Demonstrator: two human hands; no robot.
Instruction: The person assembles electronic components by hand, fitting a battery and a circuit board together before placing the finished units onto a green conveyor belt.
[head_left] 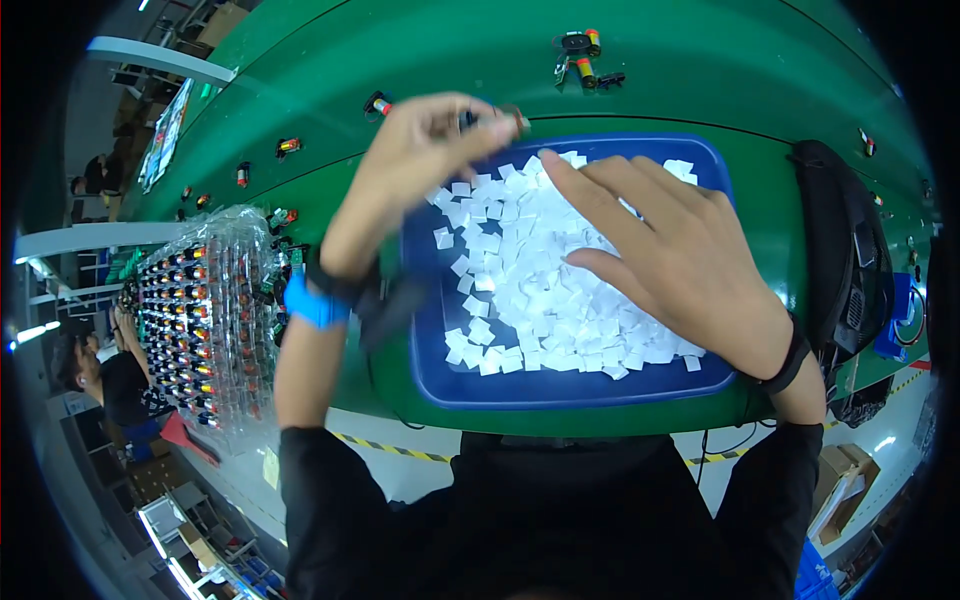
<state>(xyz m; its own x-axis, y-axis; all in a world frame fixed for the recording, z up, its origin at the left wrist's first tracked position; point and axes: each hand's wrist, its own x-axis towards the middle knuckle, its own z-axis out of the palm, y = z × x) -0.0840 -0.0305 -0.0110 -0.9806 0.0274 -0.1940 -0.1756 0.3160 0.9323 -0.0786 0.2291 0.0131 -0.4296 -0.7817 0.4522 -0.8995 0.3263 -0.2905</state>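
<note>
A blue tray [432,368] lies in front of me, with many small white square pieces [545,290] heaped and scattered in it. My right hand [680,240] is over the right part of the tray, palm down, fingers stretched out and thumb apart, with nothing in it. Past the tray's far left corner, my left hand [430,140] is raised with its fingers curled in a pinch. A small dark and reddish thing shows at its fingertips, too blurred to name. A blue band and a dark strap are around my left wrist, a black band around my right.
Small motor-like parts [580,68] with yellow and red bodies lie on the green table [680,60]. At left stands a clear plastic-wrapped pack [205,330] of similar parts. A black bag [835,240] is right of the tray. Another person [115,375] works at far left.
</note>
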